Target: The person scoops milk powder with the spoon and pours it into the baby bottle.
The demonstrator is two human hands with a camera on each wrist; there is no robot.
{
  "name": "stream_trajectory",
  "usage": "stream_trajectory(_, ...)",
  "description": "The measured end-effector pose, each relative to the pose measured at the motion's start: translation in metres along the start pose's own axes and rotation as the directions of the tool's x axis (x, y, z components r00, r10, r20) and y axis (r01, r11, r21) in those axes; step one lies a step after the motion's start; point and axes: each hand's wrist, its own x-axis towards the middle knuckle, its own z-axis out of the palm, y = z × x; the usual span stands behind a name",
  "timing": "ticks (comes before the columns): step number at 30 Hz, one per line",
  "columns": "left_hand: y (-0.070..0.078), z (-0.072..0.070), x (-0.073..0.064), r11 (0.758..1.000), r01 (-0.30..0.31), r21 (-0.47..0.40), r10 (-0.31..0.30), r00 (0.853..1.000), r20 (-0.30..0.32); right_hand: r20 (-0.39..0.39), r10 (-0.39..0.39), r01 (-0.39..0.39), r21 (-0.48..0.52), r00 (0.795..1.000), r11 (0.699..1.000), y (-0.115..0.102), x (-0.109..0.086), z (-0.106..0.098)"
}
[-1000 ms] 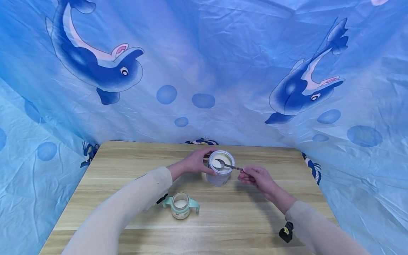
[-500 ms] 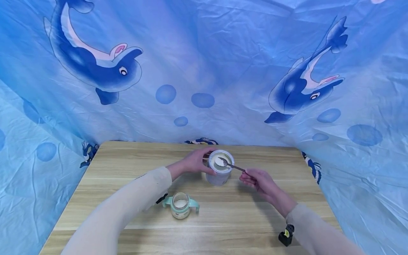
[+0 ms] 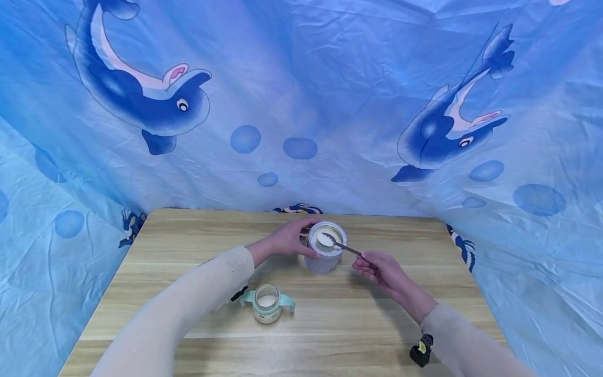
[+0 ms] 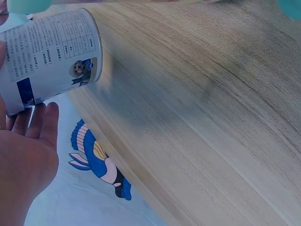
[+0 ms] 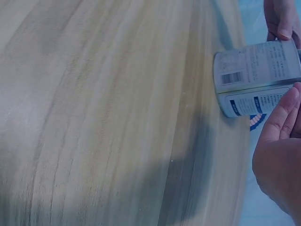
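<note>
In the head view my left hand [image 3: 289,241] grips an open tin [image 3: 322,266], thumb and fingers spread round its left side. The left wrist view shows the printed label of the tin [image 4: 51,56] with my fingers along its wall. My right hand [image 3: 383,269] pinches the handle of a spoon [image 3: 348,248] from the right. Whitish powder shows in the spoon's bowl, which is over the tin's mouth. From the right wrist, the tin [image 5: 254,70] stands beyond my right hand [image 5: 282,146]; the spoon is hidden there.
A two-handled baby bottle [image 3: 267,314], mint green and lidless with whitish contents, stands nearer me, beside my left forearm. The wooden table [image 3: 330,335] ends behind the tin at a blue dolphin-print curtain [image 3: 339,115].
The spoon's bowl, mostly dark one second ago, now carries a white heap. My right hand has shifted only slightly. My left hand, the tin and the bottle stay put.
</note>
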Motion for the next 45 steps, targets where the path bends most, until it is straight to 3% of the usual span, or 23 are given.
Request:
stream_trajectory(7,0.0008,0.0004,-0.0003,1.0,0.014,-0.016,-0.014,1.0,0.002,0.042,0.011,-0.014,0.058,0.999,0.998,0.0027,0.0,-0.0004)
stream_trajectory(45,0.0033,-0.0011,-0.0031,0.999,0.009,-0.033,-0.009,1.0,0.012,0.02,0.027,-0.03,0.16,0.999,0.987,0.0042,-0.0026,-0.0009)
